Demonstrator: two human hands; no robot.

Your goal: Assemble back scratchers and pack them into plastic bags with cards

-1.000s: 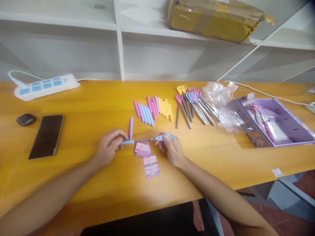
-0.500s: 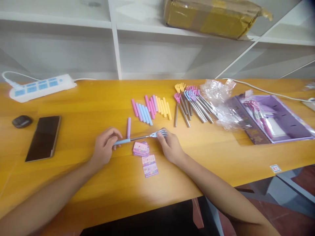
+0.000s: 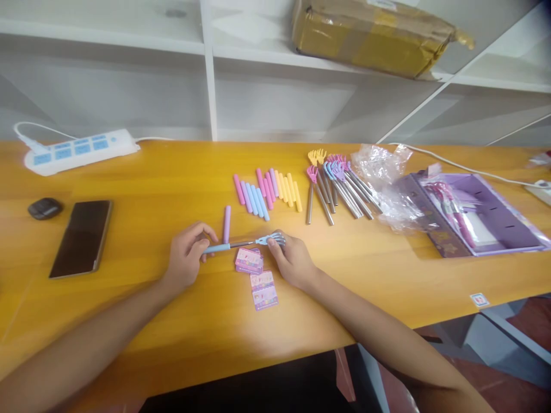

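Note:
My left hand (image 3: 187, 252) pinches the blue handle tube (image 3: 217, 248) of a back scratcher. At its other end, my right hand (image 3: 290, 256) grips the light blue claw head (image 3: 267, 239); a short metal rod (image 3: 241, 244) shows between tube and head. One purple tube (image 3: 227, 223) lies just behind the blue tube. In front of the rod are small pink printed cards (image 3: 264, 289). Farther back lie pink, purple, blue and yellow tubes (image 3: 289, 190), and right of them several metal-rod scratchers (image 3: 344, 192) with coloured claw heads.
Clear plastic wrap (image 3: 382, 163) lies beside a purple box (image 3: 512, 226) on the right. A phone (image 3: 81, 238), a black case (image 3: 45, 209) and a power strip (image 3: 81, 151) are at the left. A taped carton (image 3: 370, 35) rests on the shelf above.
My right hand has moved slightly left with the claw head, and the visible metal rod between the tube and head is shorter. The camera view has shifted a little.

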